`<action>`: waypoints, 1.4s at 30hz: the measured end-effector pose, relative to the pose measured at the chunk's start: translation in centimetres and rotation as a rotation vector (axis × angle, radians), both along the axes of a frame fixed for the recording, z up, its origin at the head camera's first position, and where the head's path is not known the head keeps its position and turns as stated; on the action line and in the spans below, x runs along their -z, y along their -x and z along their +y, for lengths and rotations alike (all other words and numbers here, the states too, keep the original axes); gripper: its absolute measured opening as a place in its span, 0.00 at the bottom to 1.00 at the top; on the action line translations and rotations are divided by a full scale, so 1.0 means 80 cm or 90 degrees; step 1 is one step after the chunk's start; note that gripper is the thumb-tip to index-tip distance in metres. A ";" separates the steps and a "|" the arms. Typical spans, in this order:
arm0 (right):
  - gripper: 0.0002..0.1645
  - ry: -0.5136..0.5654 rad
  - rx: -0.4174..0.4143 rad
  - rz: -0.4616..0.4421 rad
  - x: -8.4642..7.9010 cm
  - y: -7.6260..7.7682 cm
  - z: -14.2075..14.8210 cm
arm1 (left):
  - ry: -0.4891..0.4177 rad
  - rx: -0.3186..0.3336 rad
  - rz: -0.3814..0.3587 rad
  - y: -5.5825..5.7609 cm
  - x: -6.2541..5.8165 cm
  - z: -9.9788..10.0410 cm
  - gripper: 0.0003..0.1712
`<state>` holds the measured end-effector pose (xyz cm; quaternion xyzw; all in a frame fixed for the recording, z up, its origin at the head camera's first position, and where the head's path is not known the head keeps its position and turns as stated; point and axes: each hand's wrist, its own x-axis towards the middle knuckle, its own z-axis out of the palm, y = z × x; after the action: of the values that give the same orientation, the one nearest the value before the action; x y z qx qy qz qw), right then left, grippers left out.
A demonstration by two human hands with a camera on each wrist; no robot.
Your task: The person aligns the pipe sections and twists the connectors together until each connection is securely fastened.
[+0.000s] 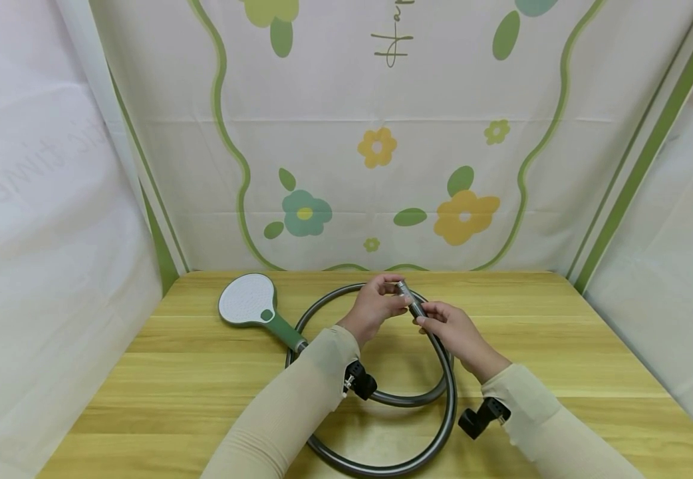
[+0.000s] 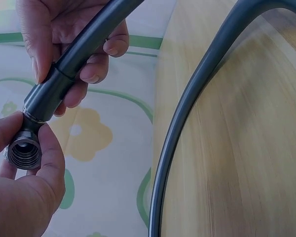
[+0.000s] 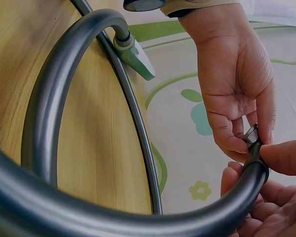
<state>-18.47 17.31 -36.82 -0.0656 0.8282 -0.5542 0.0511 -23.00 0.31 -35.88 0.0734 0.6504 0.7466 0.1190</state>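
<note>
A dark grey shower hose (image 1: 451, 392) lies looped on the table, its free end lifted between both hands. My left hand (image 1: 376, 306) pinches the threaded metal nut (image 2: 23, 152) at that end between thumb and fingers. Just below it, my right hand (image 1: 457, 336) grips the dark sleeve (image 2: 48, 96) of the hose. In the left wrist view the nut's open, threaded mouth faces the camera and tilts away from the sleeve. The hose's other end joins a shower head (image 1: 247, 299) with a white spray face and green handle (image 1: 284, 332), lying at the left.
The wooden table (image 1: 161, 392) carries the hose loops, which pass under the left forearm. A floral cloth (image 1: 334, 159) hangs behind the table, with white cloth (image 1: 41, 233) at the sides. A black wrist camera (image 1: 361, 380) is strapped to each sleeve.
</note>
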 end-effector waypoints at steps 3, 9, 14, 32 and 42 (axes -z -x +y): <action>0.23 -0.003 -0.001 -0.005 0.000 0.000 0.000 | 0.000 0.000 -0.001 0.000 0.000 0.000 0.25; 0.24 -0.005 0.003 -0.010 0.001 0.002 0.001 | -0.003 -0.004 -0.006 0.000 0.000 0.000 0.25; 0.25 -0.026 0.012 -0.005 0.002 0.002 0.001 | -0.006 -0.001 -0.010 -0.001 0.000 0.000 0.26; 0.23 -0.037 0.027 0.017 0.003 0.003 -0.001 | -0.013 0.008 -0.001 -0.002 0.002 0.001 0.25; 0.22 -0.031 0.024 0.024 0.003 0.003 -0.001 | -0.014 0.007 -0.002 0.001 0.006 0.002 0.25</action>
<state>-18.70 17.21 -37.09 -0.0589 0.8435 -0.5332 0.0264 -23.10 0.47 -36.33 0.0774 0.6412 0.7534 0.1232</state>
